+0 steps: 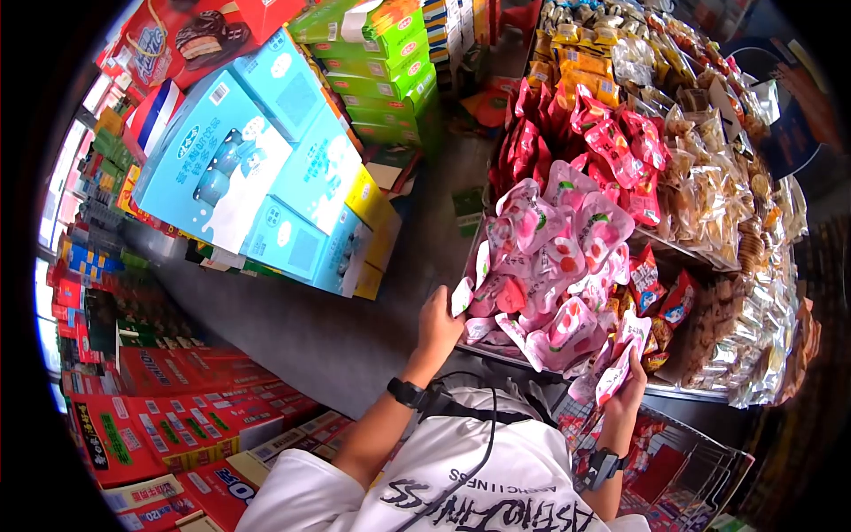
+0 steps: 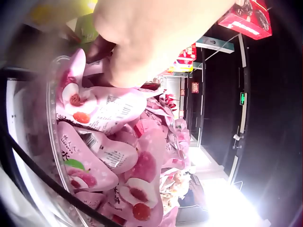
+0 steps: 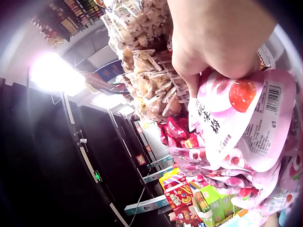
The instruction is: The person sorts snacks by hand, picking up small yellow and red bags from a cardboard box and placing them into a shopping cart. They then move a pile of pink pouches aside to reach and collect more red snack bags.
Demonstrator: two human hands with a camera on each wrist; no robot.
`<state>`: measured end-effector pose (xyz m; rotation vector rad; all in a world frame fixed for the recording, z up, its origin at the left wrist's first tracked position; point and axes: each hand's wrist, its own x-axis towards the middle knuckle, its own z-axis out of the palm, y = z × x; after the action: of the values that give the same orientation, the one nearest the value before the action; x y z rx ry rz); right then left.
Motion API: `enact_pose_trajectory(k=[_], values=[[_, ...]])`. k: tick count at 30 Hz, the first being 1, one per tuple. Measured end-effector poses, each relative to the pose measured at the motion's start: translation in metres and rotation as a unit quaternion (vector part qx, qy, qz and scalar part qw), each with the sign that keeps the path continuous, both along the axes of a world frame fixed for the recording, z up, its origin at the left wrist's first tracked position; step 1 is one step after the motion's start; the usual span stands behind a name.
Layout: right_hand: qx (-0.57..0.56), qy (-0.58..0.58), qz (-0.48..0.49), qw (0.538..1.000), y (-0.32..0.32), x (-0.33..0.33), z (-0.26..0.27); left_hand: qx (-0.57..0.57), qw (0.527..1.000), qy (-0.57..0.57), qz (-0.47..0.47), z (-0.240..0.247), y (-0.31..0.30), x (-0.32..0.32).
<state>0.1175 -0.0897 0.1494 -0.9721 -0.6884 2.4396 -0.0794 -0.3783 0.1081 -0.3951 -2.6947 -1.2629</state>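
Observation:
Pink snack packets printed with peaches and plums lie heaped in a clear-walled bin. At the bin's near left edge my left hand pinches a pink packet; its fingertips are partly hidden in the left wrist view. My right hand grips another pink packet by its side, at the near right of the heap. The right wrist view shows that packet with its barcode and printed text facing the camera, the fingers bent over its top edge.
Red packets fill the bin behind, and clear bags of brown snacks stand to the right. Darker red packets lie beside the pink heap. Blue cartons are stacked left across the aisle. A wire basket is by the right forearm.

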Motion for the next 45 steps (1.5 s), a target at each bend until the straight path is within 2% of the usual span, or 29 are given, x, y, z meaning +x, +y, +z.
enact_pose_trajectory(k=[6,9,13,16,19,22,25,31,36,37,40,43,45], values=[[0.002,-0.035,-0.026,0.999,-0.009,-0.007,0.013,0.012,1.0,-0.021,-0.019,-0.007,-0.004,-0.003],[0.003,-0.029,-0.013,0.999,-0.002,-0.001,0.0,-0.001,0.998,-0.055,-0.032,-0.002,-0.009,-0.003],[-0.005,-0.027,-0.014,1.0,0.0,0.0,0.001,0.017,0.997,-0.015,-0.071,0.011,-0.007,0.0],[0.0,-0.03,-0.022,0.999,0.0,0.0,0.004,-0.031,0.984,-0.098,-0.144,0.014,-0.018,-0.009],[0.0,-0.039,-0.03,0.999,-0.001,-0.002,0.007,-0.038,0.989,-0.06,-0.133,0.024,-0.015,-0.005],[0.004,-0.04,-0.021,0.999,0.003,0.004,0.003,-0.065,0.991,-0.036,-0.109,0.013,-0.012,-0.003],[-0.003,-0.032,-0.016,0.999,0.004,0.004,0.001,-0.144,0.974,-0.114,-0.13,0.017,-0.006,-0.005],[0.023,-0.03,-0.018,0.999,0.001,-0.008,0.012,-0.164,0.965,-0.132,-0.158,0.031,-0.008,-0.004],[0.084,-0.023,-0.016,0.996,-0.013,-0.042,0.055,-0.071,0.954,-0.184,-0.224,0.034,-0.02,-0.007],[0.097,0.008,0.015,0.995,-0.011,-0.046,0.057,-0.054,0.949,-0.195,-0.242,0.035,-0.022,-0.008],[0.104,0.026,0.022,0.994,-0.021,-0.074,0.065,-0.044,0.935,-0.212,-0.281,0.04,-0.026,-0.012],[0.134,-0.012,0.014,0.991,-0.05,-0.111,0.089,0.102,0.921,-0.234,-0.293,0.026,-0.026,-0.015],[0.125,-0.043,-0.017,0.991,-0.073,-0.135,0.105,0.214,0.905,-0.282,-0.238,0.02,-0.014,-0.014]])
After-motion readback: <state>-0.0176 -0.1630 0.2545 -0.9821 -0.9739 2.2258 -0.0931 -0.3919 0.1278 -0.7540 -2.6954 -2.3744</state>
